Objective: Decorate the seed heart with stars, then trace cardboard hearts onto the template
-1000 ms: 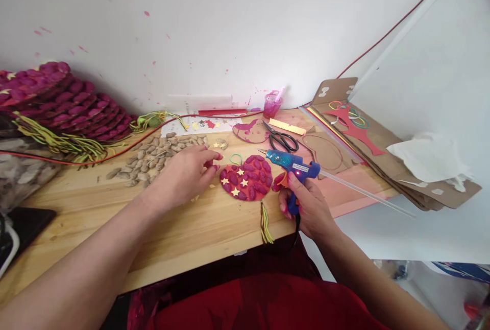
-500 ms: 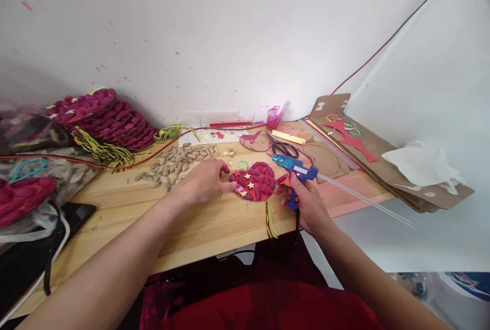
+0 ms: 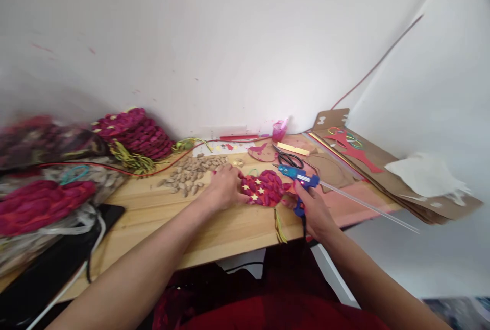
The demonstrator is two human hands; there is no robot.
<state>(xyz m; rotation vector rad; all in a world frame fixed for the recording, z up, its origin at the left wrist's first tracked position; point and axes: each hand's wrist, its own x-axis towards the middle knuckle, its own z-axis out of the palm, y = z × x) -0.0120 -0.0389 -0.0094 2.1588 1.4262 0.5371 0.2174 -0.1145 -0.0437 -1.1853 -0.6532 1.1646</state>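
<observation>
A fish-shaped ornament [image 3: 271,187], covered in magenta-painted peanut shells, lies on the wooden table with several pale yellow stars on its left part. My left hand [image 3: 225,188] has curled fingers and thumb around its left end. In my right hand [image 3: 312,210] is a blue glue gun [image 3: 303,179], its nozzle pointing left above the ornament's right side and a long clear glue stick trailing from its back. My right fingers are close to the ornament's tail end. A yellow-green tassel [image 3: 280,225] hangs toward the table's front edge.
Loose peanuts [image 3: 189,174] are spread behind my left hand. Black-handled scissors [image 3: 290,159] lie behind the glue gun. Stacked magenta ornaments [image 3: 140,133] stand at back left, cardboard sheets [image 3: 383,166] at right. A red cord [image 3: 153,170] crosses the table; a black flat object [image 3: 57,263] is at left.
The view has swung left, so everything appears farther right. My left hand has closed in on the ornament's left end, where another star shows. My right hand still holds the glue gun.
</observation>
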